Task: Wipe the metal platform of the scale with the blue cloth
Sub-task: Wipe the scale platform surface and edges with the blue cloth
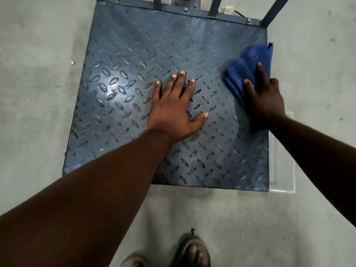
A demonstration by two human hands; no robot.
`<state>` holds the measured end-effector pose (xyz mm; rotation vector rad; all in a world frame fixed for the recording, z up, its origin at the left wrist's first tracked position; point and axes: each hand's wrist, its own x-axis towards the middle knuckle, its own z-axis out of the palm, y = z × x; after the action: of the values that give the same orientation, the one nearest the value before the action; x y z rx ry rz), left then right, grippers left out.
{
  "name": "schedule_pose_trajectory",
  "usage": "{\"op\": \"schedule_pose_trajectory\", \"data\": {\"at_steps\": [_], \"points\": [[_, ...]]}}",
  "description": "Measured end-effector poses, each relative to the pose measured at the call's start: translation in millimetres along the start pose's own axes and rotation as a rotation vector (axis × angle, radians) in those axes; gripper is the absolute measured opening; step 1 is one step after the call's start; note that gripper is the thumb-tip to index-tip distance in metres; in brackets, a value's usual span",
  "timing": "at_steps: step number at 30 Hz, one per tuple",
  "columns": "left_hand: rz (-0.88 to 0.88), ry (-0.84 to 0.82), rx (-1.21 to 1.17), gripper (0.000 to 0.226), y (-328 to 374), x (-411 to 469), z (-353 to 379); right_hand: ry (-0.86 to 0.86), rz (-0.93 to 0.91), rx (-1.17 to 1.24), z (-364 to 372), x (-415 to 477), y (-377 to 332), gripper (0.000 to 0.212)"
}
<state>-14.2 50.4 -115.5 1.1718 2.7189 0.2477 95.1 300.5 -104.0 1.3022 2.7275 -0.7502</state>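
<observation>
While left hand (173, 112) lies spread on platform (119, 51), right hand (264, 101) presses flat, half-hiding blue cloth (248, 60).

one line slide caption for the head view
Head view: right hand presses a blue cloth near the right edge of the scale's diamond-plate platform; left hand rests flat mid-platform.

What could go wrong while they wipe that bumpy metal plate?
The cloth sits at the right edge of the platform, partly past it, so the right hand might push it off onto the floor. The left hand lies flat mid-platform, so the patch under it could get missed. The raised bumps may snag the cloth.
</observation>
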Motion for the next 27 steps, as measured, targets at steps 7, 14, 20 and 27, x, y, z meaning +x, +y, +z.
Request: {"op": "schedule_pose_trajectory", "data": {"at_steps": [7,14,20,27], "points": [[0.001,-0.012,0.003,0.103,0.9,-1.7,-2.3,-0.012,-0.028,-0.053,1.5,-48.2,14.8,0.068],[-0.004,-0.008,-0.049,0.102,0.8,-1.4,-1.6,0.073,0.103,-0.02,0.1,43.7,-28.8,0.073],[-0.006,-0.009,-0.04,0.102,0.3,-1.1,-1.9,0.08,0.078,0.001,1.4,49.6,-24.5,0.07],[-0.005,0.016,-0.034,0.101,0.4,-1.1,0.5,0.026,0.013,0.072,8.5,-29.6,27.4,0.068]]}}
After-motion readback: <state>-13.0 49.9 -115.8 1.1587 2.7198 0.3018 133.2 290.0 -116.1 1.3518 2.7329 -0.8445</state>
